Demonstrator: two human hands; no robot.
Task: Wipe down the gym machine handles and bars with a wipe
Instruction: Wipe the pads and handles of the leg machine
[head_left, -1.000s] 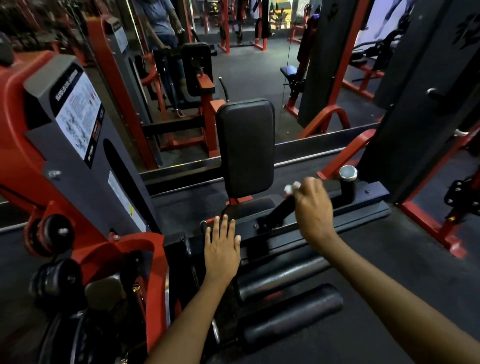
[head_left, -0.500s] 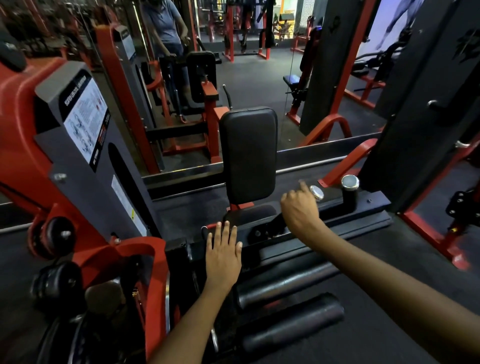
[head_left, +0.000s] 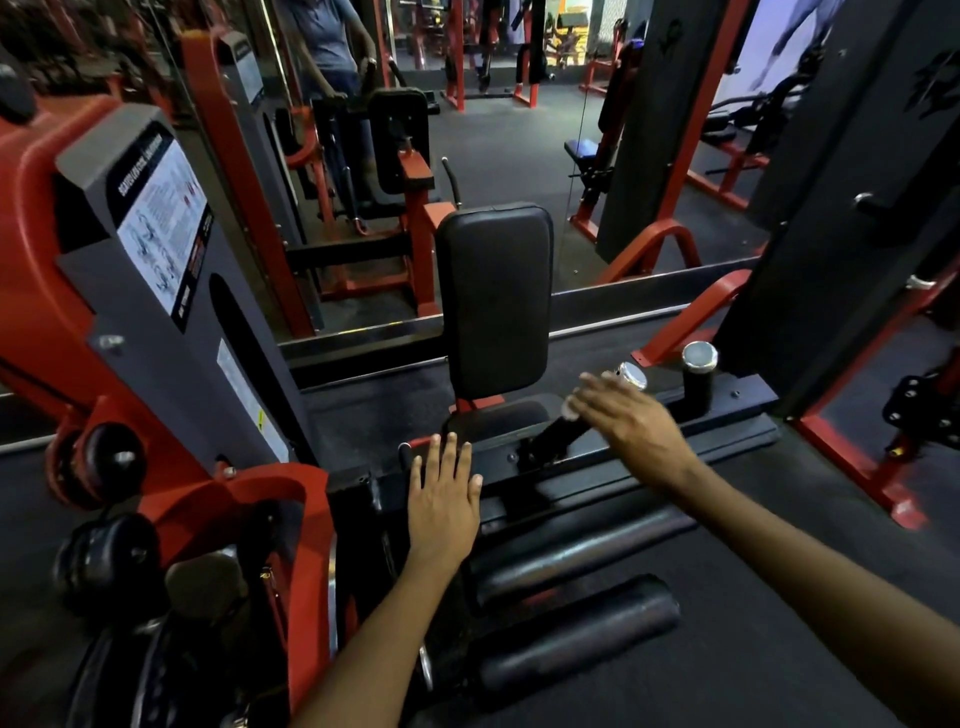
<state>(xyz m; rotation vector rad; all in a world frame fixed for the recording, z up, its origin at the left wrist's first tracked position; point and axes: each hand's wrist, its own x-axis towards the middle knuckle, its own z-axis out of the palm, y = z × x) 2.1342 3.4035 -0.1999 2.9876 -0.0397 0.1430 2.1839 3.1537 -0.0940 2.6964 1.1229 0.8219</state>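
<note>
Nearest the camera, two black foam rollers (head_left: 582, 631) lie side by side low on the machine, one behind the other. Just beyond them the left hand (head_left: 441, 501) rests flat, palm down, fingers straight and together, on the black frame (head_left: 649, 457) of the machine. To its left curves the red guard (head_left: 306, 545) over the pivot, with black round knobs (head_left: 111, 465) beside it.

A little farther and to the right, the right hand (head_left: 631, 423) hovers over the slanted black handle (head_left: 558, 436), fingers stretched out and blurred. A small white wipe (head_left: 571, 408) shows at the thumb side of this hand, just above the handle; whether the fingers pinch it I cannot tell. The handle's chrome end cap (head_left: 632, 375) peeks out past the fingertips, and a second upright handle with a chrome cap (head_left: 699, 379) stands just beside it to the right.

Behind the hands rises the black padded backrest (head_left: 496, 296). To the left stands the grey shroud with an instruction placard (head_left: 161, 228). Farthest off, a mirror (head_left: 519, 156) reflects red machines and a person in a blue shirt (head_left: 327, 36)
</note>
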